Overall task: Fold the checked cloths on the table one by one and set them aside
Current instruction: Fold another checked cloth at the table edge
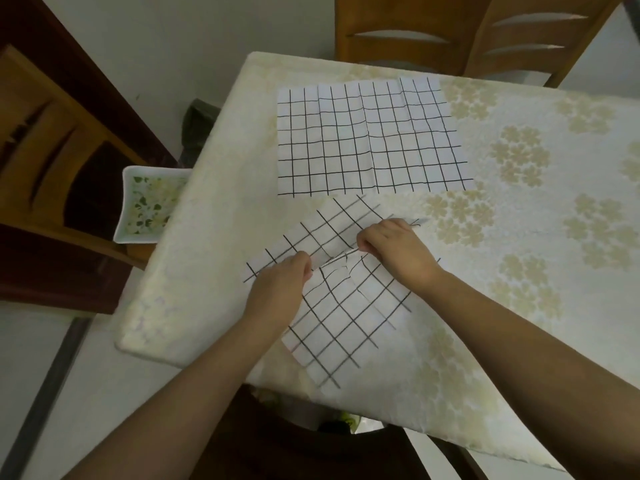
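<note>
Folding under way: my left hand and right hand pinch the near cloth along its crease. Next I'd flatten it; the far cloth waits on the table.

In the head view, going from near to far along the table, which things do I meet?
Near checked cloth held by the left hand and right hand → flat checked cloth → wooden chair.
</note>
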